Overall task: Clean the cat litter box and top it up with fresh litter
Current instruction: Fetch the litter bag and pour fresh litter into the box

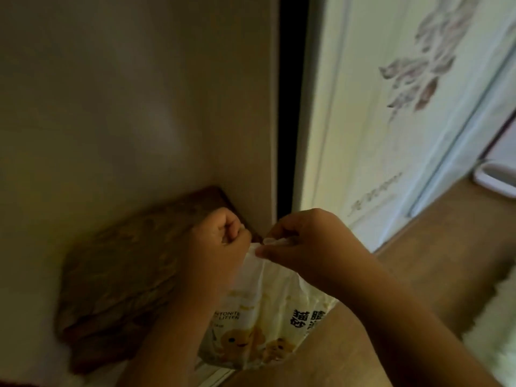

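- left: a brown mat (125,277) lies on the floor against a beige wall (125,93); blurred, its texture hard to read
- left hand (223,241) is fisted, fingers curled tight on the gathered top of the litter bag (259,331); the bit it pinches is hidden inside the fist
- the bag hangs or stands directly below both hands, long axis running down from the fingers toward the floor (432,269); print reads "litter" with a cartoon; its bottom is cut off by the forearms, so i cannot tell whether it rests on the floor
- right hand (304,244) pinches the white top edge between thumb and fingers, narrow grip, just beside the left; both hands equally near the mouth
- judgement: the top is being torn or pulled apart, so the hands would need to part sideways along the seam
- right: a pale door (391,121) with a faded pattern; at the far right edge a white rim (494,180), perhaps the litter box, mostly cut off; cannot confirm
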The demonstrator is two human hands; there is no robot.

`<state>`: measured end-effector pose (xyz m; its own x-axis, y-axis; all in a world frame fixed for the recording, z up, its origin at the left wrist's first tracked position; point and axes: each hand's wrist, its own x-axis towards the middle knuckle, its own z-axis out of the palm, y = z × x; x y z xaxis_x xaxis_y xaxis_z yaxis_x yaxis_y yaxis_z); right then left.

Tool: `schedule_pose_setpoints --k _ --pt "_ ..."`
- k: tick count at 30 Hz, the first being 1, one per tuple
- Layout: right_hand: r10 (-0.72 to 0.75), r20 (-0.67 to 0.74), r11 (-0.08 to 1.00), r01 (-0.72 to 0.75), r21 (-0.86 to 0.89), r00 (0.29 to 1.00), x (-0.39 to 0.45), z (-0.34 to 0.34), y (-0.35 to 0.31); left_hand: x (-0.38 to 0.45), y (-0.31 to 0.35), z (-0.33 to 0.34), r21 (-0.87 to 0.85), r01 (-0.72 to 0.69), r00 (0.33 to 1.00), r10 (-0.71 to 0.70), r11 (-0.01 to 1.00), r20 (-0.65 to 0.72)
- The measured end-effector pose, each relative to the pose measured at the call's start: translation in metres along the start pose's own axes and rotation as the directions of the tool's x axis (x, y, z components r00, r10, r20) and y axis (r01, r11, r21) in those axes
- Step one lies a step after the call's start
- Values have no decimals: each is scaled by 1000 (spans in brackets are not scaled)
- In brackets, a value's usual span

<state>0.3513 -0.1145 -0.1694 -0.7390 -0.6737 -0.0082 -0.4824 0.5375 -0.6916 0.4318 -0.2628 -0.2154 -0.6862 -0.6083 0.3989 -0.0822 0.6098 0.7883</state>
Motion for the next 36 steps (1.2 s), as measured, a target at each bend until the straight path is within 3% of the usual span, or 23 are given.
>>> schedule_pose_setpoints --k 7,13,20,30,36 --pt "203 -84 977 -208 -53 975 -31 -70 71 -4 45 111 -84 11 972 9 996 234" --pt "308 -180 947 -320 -40 934 -59 -123 131 -12 93 191 -140 -80 898 132 987 420" --pt "430 -285 897 -440 30 857 -97 -178 189 -24 146 271 -206 -178 819 262 962 511" --pt "539 -410 838 -517 175 736 -116 -212 241 -24 178 349 -317 -135 712 314 939 628" --pt "625 -458 772 -587 243 632 -102 -219 267 -8 179 393 -373 -133 606 373 918 703"
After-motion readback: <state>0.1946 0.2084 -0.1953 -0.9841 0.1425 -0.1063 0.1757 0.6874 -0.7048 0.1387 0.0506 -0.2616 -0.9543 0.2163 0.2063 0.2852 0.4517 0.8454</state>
